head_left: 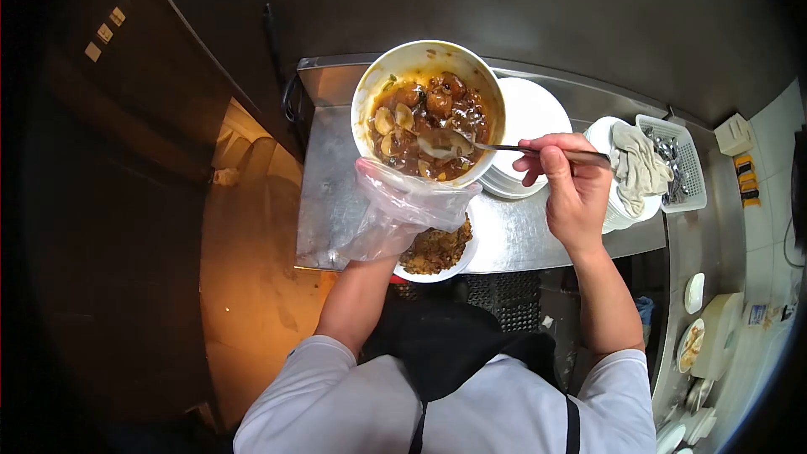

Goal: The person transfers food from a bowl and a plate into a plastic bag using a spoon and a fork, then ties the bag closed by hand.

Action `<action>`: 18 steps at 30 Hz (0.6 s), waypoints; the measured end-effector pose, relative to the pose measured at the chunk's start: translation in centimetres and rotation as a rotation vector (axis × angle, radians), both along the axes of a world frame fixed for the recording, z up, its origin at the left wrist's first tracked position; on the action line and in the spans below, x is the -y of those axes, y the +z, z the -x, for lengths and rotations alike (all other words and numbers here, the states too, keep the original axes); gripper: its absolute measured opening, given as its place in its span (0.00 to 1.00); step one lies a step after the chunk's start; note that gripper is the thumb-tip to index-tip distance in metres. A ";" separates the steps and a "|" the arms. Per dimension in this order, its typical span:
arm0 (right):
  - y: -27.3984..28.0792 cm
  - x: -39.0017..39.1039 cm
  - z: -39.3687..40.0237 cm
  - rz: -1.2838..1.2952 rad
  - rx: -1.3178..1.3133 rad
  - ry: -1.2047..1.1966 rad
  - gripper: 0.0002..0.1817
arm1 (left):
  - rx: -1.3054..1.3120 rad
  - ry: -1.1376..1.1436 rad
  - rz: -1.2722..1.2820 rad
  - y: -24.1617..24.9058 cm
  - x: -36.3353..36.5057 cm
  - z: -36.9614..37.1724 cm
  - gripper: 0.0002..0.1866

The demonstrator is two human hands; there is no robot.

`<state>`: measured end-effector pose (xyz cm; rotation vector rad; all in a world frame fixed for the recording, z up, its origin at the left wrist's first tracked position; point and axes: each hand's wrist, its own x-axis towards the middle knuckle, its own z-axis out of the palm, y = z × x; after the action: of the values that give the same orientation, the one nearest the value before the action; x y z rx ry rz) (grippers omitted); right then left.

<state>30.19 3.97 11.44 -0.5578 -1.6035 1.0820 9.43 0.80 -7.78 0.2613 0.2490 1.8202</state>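
A white bowl [397,65] holds a glossy brown stew [439,104] with round dark chunks and pale slices. My left hand [402,206], in a clear plastic glove, grips the bowl's near side; its fingers are partly hidden by the crinkled plastic. My right hand [573,185] is closed around the dark handle of a metal spoon [504,148], whose head lies in the stew. Below the bowl, partly covered by my gloved hand, a white plate [467,259] carries dark, crumbly brown food [437,251].
A stack of white plates [534,109] stands right of the bowl on the steel counter [328,193]. Beyond it, a cloth [640,164] lies on more stacked dishes, beside a white basket [691,164] of cutlery. Further dishes sit along the right side.
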 end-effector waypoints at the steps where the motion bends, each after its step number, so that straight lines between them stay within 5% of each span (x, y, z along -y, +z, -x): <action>1: -0.3 -0.5 0.0 0.034 0.009 0.009 0.12 | 0.000 -0.001 -0.004 0.0 -0.3 -0.1 0.48; 9: -1.5 -3.2 0.0 0.172 0.299 -0.051 0.14 | 0.008 0.005 -0.014 0.4 0.0 0.1 0.49; 18: -7.1 -4.2 3.7 0.336 0.014 -0.106 0.17 | -0.007 0.013 -0.057 0.8 -1.9 -0.2 0.49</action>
<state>26.51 8.20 4.36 -0.8646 -1.3934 1.2779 9.68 2.75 -6.98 0.3067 0.2040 1.8409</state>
